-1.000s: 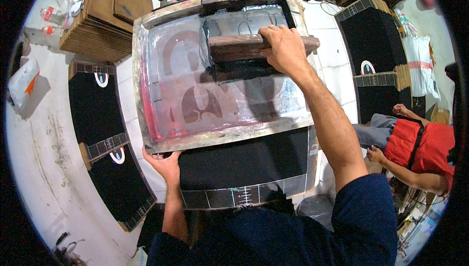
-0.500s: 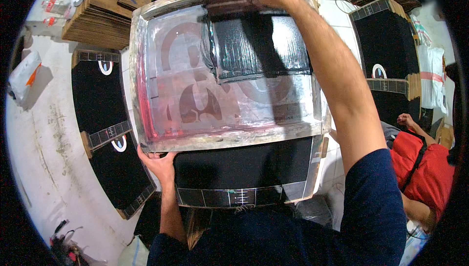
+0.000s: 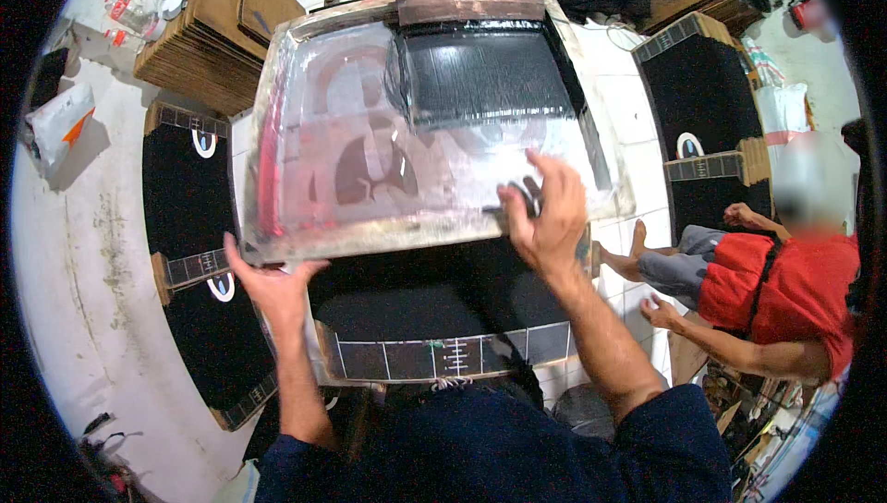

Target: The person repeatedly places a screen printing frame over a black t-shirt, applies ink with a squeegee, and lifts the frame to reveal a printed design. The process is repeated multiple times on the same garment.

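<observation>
A screen-printing frame (image 3: pixel 425 241) has translucent, pink-stained mesh with curved shapes and a patch of black ink (image 3: pixel 490 69) at back right. A dark wooden squeegee (image 3: pixel 469 0) lies along its back edge. My left hand (image 3: pixel 277 283) grips the front left corner, thumb and fingers along the underside. My right hand (image 3: pixel 550 217) is open, slightly blurred, fingers loosely bent over the mesh near the front right. Beneath and in front of the frame is a black panel (image 3: pixel 416 290) with a band of pale-lined squares along its near edge.
Black printed panels lie both left (image 3: pixel 185 198) and right (image 3: pixel 698 87). Stacked brown boards (image 3: pixel 203 32) sit back left; bottles (image 3: pixel 125 13) and a white packet (image 3: pixel 57 129) are beside them. A co-worker in red (image 3: pixel 785 300) is at right, hands apart from mine.
My right hand has let go of the squeegee at the back and come down to the front right. The screen frame's front edge now sits higher in view, and more of the co-worker shows.
</observation>
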The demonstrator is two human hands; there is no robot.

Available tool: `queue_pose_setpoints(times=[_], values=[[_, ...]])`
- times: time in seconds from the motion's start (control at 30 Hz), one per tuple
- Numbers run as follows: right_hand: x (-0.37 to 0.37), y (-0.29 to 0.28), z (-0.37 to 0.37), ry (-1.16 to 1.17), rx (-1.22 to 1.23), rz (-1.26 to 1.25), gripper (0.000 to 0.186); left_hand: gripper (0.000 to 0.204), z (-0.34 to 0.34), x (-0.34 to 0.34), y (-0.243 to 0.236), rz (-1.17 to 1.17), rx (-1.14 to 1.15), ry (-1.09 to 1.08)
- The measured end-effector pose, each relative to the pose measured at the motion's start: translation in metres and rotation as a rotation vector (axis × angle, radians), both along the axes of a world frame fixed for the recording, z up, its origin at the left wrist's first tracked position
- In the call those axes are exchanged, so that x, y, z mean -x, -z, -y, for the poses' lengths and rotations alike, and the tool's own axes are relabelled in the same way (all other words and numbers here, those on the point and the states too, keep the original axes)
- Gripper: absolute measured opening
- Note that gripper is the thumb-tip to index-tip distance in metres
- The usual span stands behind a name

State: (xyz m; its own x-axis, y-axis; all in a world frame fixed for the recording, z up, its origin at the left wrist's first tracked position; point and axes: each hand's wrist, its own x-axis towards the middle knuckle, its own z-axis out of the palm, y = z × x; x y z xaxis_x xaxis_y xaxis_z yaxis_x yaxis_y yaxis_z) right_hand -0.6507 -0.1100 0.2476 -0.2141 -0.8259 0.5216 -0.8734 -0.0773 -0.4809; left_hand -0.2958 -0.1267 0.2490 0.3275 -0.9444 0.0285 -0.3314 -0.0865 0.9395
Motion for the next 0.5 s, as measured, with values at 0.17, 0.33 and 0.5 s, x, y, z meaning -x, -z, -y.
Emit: queue_pose_setpoints(times=[0.17,0.33,0.5], values=[[0.018,-0.136,0.089,0.034,0.376,-0.143,0.038,0.093,0.049,-0.052,-0.073,-0.16,0.315,0.042],[0.016,-0.243,0.139,0.256,0.145,-0.041,0.046,0.03,0.037,-0.157,0.099,0.23,-0.058,0.051],[0.019,-0.283,0.172,0.293,0.06,-0.099,0.054,0.039,-0.162,-0.188,0.306,0.46,-0.941,0.572]])
